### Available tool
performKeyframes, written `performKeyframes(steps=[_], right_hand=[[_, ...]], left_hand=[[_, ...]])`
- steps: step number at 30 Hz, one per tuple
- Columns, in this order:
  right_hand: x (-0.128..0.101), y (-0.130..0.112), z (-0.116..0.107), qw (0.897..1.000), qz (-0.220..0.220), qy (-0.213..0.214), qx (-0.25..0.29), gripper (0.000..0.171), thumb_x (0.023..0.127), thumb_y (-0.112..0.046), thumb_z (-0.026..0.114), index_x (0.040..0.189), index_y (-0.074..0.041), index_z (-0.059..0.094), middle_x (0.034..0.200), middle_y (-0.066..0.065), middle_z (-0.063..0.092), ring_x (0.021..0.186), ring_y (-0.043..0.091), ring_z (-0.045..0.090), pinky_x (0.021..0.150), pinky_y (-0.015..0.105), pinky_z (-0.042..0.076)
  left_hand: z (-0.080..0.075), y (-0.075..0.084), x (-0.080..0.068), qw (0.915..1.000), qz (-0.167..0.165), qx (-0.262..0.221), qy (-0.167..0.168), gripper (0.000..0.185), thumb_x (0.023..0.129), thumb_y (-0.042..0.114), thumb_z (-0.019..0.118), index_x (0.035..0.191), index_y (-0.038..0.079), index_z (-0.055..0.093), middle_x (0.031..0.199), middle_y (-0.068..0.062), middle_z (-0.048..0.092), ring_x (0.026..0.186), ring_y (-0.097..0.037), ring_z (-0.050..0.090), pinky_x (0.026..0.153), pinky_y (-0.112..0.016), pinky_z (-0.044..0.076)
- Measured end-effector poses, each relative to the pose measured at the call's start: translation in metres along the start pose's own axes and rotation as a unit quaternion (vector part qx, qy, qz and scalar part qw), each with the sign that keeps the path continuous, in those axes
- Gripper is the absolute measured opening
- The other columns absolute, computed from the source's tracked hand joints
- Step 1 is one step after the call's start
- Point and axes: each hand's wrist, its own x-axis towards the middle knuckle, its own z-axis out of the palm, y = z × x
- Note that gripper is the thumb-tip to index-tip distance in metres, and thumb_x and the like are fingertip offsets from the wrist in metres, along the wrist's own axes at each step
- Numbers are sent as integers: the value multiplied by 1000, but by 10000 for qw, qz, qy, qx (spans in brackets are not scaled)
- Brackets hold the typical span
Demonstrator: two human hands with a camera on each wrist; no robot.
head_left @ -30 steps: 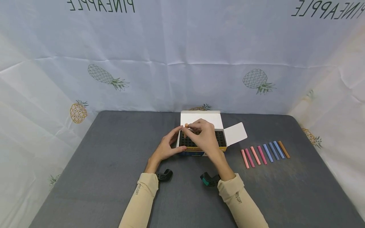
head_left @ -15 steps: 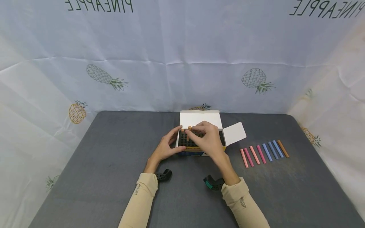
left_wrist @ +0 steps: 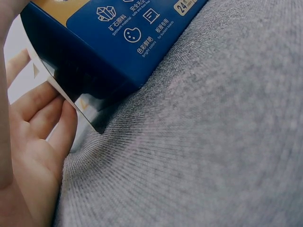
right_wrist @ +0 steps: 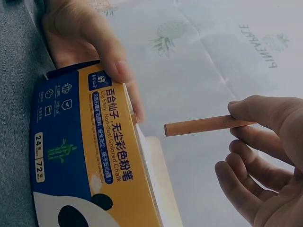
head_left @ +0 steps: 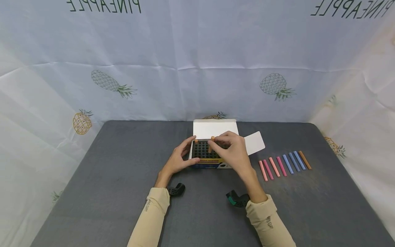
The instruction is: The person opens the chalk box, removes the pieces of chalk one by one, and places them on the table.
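Note:
An open box of colored chalk (head_left: 213,165), blue and yellow, stands near the table's far edge with a black holed insert (head_left: 201,150) inside. My left hand (head_left: 176,159) grips the box's left end, thumb on the front rim and fingers at the side. Over the insert, my right hand (head_left: 236,152) pinches an orange chalk stick (right_wrist: 199,126) by one end between thumb and fingertips. In the right wrist view a gap shows between this stick and the box. Another orange chalk stick (head_left: 196,141) stands in the insert's back left corner. My right hand hides the insert's right part.
Several loose chalk sticks lie in a row on the grey table right of the box: pink ones (head_left: 274,167), blue ones (head_left: 294,162) and a brown one (head_left: 304,160). The box's white lid (head_left: 214,128) and side flap (head_left: 254,143) stand open. A pineapple-print curtain (head_left: 179,92) hangs behind.
My right hand has moved to the right over the insert with the orange chalk stick. The stick in the back left corner has come into view. My left hand stays at the box.

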Motion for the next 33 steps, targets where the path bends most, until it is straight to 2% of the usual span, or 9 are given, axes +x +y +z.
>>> performKeyframes(steps=[5, 12, 17, 23, 27, 33], right_hand=[[-1, 1, -4, 10000, 60, 30, -10, 13, 87, -13, 82, 95, -3, 83, 91, 12, 71, 74, 22, 70, 67, 28, 59], [0, 5, -10, 9999, 65, 104, -103, 15, 86, -12, 83, 96, -1, 82, 92, 13, 72, 75, 24, 72, 69, 29, 60], [-1, 9, -17, 9995, 152, 176, -212, 17, 86, -13, 83, 98, 0, 82, 93, 13, 71, 75, 24, 73, 68, 26, 59], [-2, 16, -26, 9989, 176, 292, -315, 17, 86, -11, 83, 99, 1, 82, 92, 14, 71, 75, 26, 73, 71, 38, 63], [-4, 22, -31, 9984, 271, 426, -271, 15, 86, -10, 82, 97, 1, 82, 92, 14, 71, 77, 26, 70, 74, 40, 64], [-4, 27, -40, 9972, 321, 603, -305, 17, 85, -10, 83, 97, 3, 81, 93, 18, 73, 81, 33, 73, 80, 50, 64]], left_hand=[[0, 0, 0, 10000, -1, -2, -7, 82, 91, 35, 78, 160, 29, 35, 156, -12, 47, 145, -33, 47, 120, -56, 40], [-1, 0, 0, 9999, 60, -104, -10, 82, 91, 20, 78, 160, 24, 35, 157, -14, 46, 145, -35, 47, 119, -57, 40], [-1, 0, 1, 9999, 25, -101, -10, 83, 90, 22, 79, 160, 26, 35, 155, -13, 48, 144, -33, 49, 119, -54, 41], [-1, -1, 0, 10000, 12, -27, -18, 82, 91, 34, 79, 160, 27, 35, 158, -13, 45, 145, -34, 47, 119, -55, 41], [0, -1, 0, 10000, -26, 33, -34, 83, 91, 36, 78, 160, 27, 34, 161, -13, 41, 148, -34, 44, 120, -55, 40], [0, 1, 0, 10000, -22, 1, -18, 82, 91, 26, 78, 160, 28, 35, 159, -12, 43, 146, -33, 45, 120, -55, 39]])
